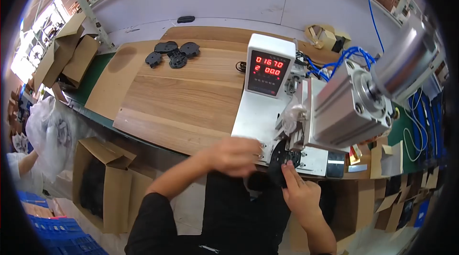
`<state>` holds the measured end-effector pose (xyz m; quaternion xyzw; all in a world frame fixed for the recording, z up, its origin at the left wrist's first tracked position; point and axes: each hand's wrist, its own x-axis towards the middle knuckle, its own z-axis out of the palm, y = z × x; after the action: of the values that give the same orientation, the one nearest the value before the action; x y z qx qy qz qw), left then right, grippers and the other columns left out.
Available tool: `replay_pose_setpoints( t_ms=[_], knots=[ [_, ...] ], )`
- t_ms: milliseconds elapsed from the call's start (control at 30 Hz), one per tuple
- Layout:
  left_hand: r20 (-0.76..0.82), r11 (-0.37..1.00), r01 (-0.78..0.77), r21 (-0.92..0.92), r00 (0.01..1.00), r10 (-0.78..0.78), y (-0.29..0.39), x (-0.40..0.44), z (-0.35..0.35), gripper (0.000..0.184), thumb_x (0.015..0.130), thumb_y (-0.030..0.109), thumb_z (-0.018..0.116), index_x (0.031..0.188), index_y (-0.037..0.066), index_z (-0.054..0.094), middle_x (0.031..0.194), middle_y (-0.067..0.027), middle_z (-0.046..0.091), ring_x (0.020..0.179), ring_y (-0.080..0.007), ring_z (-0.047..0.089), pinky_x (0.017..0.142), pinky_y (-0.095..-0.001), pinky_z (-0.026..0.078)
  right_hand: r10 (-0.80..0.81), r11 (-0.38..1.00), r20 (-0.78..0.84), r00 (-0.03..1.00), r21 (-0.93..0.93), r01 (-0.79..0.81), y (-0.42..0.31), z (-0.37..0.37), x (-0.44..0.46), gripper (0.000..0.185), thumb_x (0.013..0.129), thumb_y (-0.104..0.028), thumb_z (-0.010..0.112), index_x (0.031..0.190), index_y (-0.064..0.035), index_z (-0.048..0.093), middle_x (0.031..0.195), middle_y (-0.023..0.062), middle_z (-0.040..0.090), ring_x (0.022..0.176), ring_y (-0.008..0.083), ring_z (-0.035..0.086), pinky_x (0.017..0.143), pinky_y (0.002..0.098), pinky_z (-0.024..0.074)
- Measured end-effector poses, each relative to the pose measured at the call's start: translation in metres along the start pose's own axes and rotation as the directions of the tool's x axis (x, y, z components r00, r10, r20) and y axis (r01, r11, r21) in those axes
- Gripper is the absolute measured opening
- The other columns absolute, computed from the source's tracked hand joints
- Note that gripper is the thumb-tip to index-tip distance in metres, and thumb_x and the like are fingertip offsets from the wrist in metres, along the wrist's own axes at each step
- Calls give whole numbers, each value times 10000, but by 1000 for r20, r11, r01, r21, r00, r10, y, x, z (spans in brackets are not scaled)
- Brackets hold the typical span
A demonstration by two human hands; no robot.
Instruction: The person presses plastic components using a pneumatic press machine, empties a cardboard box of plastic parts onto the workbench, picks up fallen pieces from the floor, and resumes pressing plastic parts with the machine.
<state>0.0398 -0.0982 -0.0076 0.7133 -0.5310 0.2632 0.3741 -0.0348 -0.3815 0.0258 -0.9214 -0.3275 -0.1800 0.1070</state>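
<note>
My right hand (301, 189) grips the near side of a black plastic part (276, 166), fingers pressed on it at the front of the press machine (330, 111). The part sits tilted under the press head, partly hidden by my fingers. My left hand (235, 155) hovers just left of it, over the front edge of the machine's white base (248, 118). Motion smears its fingers, so whether it holds anything is unclear.
A counter box (270, 66) with red digits stands on the base. Several black plastic parts (177, 59) lie on the wooden board (177, 106). An open carton (116, 193) stands lower left. Blue air hoses (351, 54) run behind the press. Another person's arm (28, 163) shows at far left beside plastic bags.
</note>
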Motion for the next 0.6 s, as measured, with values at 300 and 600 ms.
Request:
replay_pose_setpoints(
  t_ms=[300, 600],
  knots=[
    [-376, 199, 664, 721, 617, -692, -187, -133, -157, 529, 941, 298, 617, 1351, -31, 559, 1416, -260, 536, 1357, -399, 477, 1130, -446, 393, 26, 999, 76, 997, 20, -27, 0, -3, 1, 629, 611, -94, 793, 1232, -101, 692, 1272, 116, 695, 539, 220, 633, 509, 299, 490],
    [-291, 232, 729, 644, 514, -807, -24, -105, -124, 370, 865, 274, 712, 1148, 43, 654, 1046, -196, 627, 1043, -400, 593, 889, -466, 499, 30, 999, 34, 999, 18, -31, -4, -3, 7, 563, 604, -28, 788, 1160, -79, 720, 1200, 137, 721, 554, 232, 654, 515, 296, 505]
  ],
)
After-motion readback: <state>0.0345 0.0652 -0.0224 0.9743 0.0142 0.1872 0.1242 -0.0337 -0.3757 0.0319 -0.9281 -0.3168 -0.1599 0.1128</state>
